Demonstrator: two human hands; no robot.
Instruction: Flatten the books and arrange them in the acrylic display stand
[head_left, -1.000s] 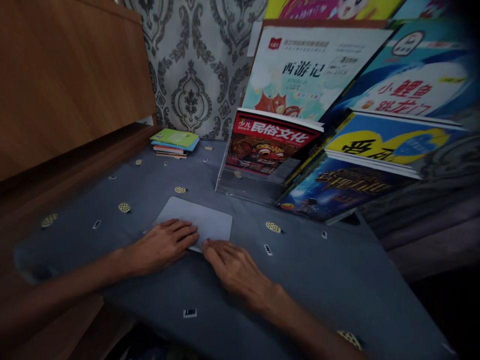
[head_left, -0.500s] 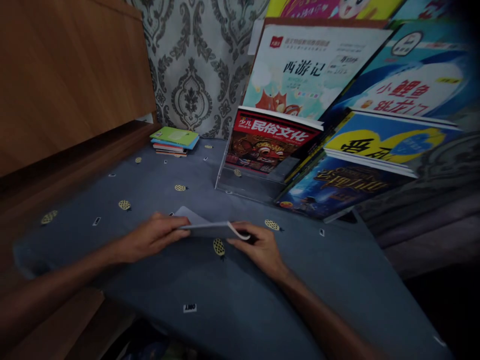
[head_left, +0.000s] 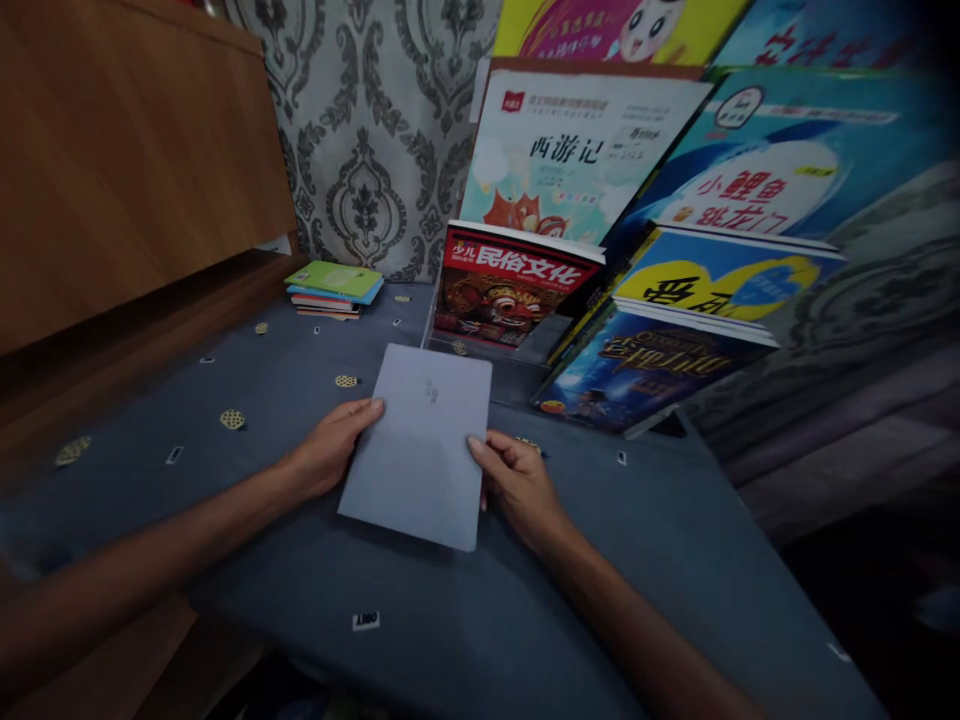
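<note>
A thin pale grey booklet point(head_left: 420, 445) is held up off the table, tilted, its plain cover toward me. My left hand point(head_left: 330, 450) grips its left edge, fingers closed on the cover. On the booklet's right edge my right hand point(head_left: 514, 480) pinches it, thumb on the front. Both hands hover over the blue-grey patterned tablecloth point(head_left: 315, 580).
A clear stand holds a red magazine point(head_left: 510, 285). Several colourful children's books point(head_left: 675, 300) lean behind and to the right. A small stack of thin books point(head_left: 334, 288) lies at the back left. A wooden panel point(head_left: 127, 160) rises on the left; patterned wallpaper is behind.
The booklet lay flat under both hands; it was lifted at its edges and now stands tilted up between my hands. The view shifted slightly.
</note>
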